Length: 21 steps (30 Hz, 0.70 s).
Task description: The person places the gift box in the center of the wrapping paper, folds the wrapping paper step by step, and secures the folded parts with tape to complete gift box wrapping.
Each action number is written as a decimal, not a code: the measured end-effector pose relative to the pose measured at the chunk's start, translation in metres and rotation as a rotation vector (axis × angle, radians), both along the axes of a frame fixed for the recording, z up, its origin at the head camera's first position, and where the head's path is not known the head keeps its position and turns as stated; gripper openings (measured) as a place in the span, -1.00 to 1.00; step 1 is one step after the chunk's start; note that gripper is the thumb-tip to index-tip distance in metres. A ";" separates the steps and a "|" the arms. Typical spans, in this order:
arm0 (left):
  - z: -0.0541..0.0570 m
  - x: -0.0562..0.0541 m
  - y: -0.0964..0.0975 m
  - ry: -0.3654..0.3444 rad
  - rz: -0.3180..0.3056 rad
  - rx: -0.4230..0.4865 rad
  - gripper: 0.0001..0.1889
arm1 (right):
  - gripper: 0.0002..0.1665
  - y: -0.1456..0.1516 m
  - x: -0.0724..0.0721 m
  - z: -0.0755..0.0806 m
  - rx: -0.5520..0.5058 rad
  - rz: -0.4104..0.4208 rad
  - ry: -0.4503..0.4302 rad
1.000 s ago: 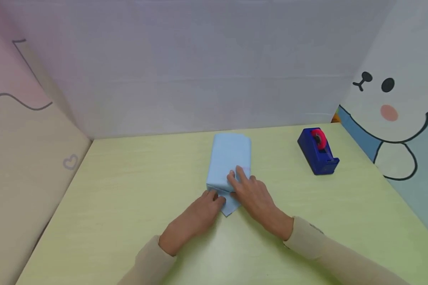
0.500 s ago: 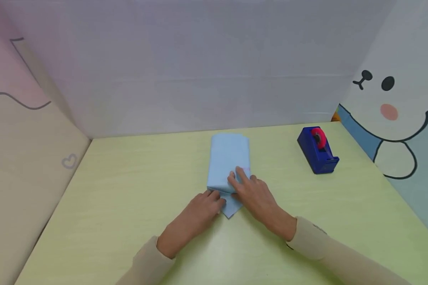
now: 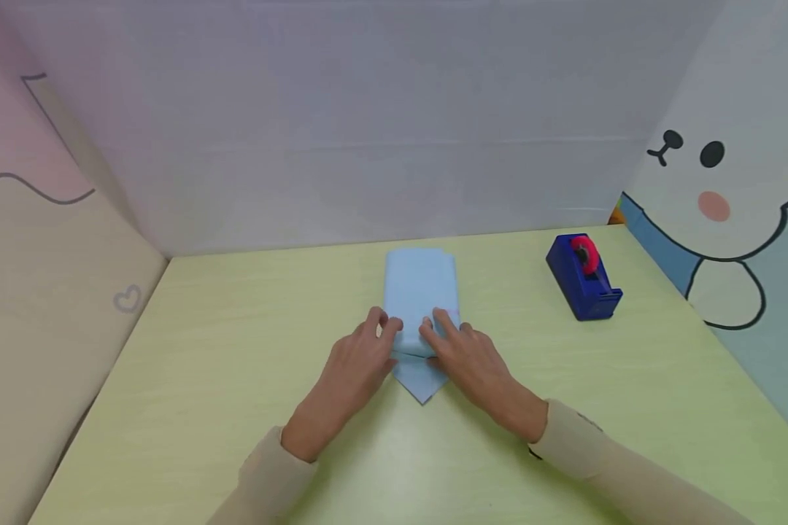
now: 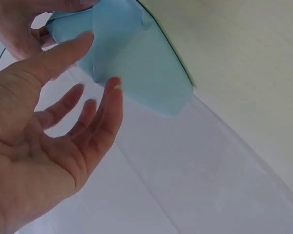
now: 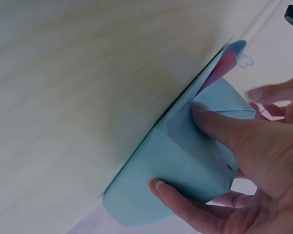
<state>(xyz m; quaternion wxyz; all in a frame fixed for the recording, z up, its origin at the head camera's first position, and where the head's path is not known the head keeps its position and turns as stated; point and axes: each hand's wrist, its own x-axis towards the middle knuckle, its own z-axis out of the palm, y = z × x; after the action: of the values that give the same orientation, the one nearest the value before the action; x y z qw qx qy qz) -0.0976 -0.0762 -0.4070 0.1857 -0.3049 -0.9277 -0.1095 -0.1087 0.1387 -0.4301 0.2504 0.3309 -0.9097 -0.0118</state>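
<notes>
A block-shaped package wrapped in light blue paper (image 3: 420, 288) lies on the table, a pointed paper flap (image 3: 422, 377) spreading from its near end. My right hand (image 3: 476, 368) holds its near right corner, fingers over the top and thumb at the folded end. In the right wrist view that thumb presses a fold of the blue paper (image 5: 141, 170), and a pinkish patch (image 5: 222, 68) shows inside the flap. My left hand (image 3: 351, 368) is at the near left corner with loosely bent, spread fingers. The left wrist view shows nothing gripped by that hand (image 4: 44, 156); contact is hard to tell.
A dark blue tape dispenser (image 3: 581, 288) with a red-cored roll stands on the right side of the pale yellow-green table (image 3: 249, 313). A pale sheet (image 3: 381, 146) rises behind the table, and printed cartoon panels (image 3: 722, 219) flank it.
My left hand has let go of the flap's left side and shifted up to the package's left edge, its fingers spreading. The right hand stays nearly where it was.
</notes>
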 end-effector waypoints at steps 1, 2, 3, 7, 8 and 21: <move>0.000 -0.001 0.000 -0.027 -0.001 -0.008 -0.40 | -0.27 0.000 0.000 0.000 0.004 0.004 -0.001; -0.001 -0.002 0.000 -0.047 -0.007 -0.014 -0.38 | -0.27 0.001 0.000 0.000 0.006 0.006 -0.003; -0.002 -0.003 0.000 -0.059 -0.015 -0.018 -0.38 | -0.28 0.001 0.000 0.000 0.007 0.008 -0.005; -0.006 -0.005 0.001 -0.059 -0.041 -0.005 -0.44 | -0.28 0.003 0.000 0.002 0.013 0.017 -0.025; -0.007 -0.005 0.001 -0.053 -0.047 0.004 -0.45 | -0.28 0.003 -0.001 0.002 0.011 0.021 -0.028; -0.012 -0.009 0.002 -0.012 -0.067 0.046 -0.46 | -0.25 0.007 -0.005 0.000 -0.069 0.061 -0.064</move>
<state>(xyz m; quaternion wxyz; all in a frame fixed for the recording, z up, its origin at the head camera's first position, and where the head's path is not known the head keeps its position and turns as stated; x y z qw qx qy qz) -0.1067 -0.0743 -0.4193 0.1832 -0.3309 -0.9153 -0.1386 -0.1133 0.1460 -0.4297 0.2326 0.3498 -0.9067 0.0381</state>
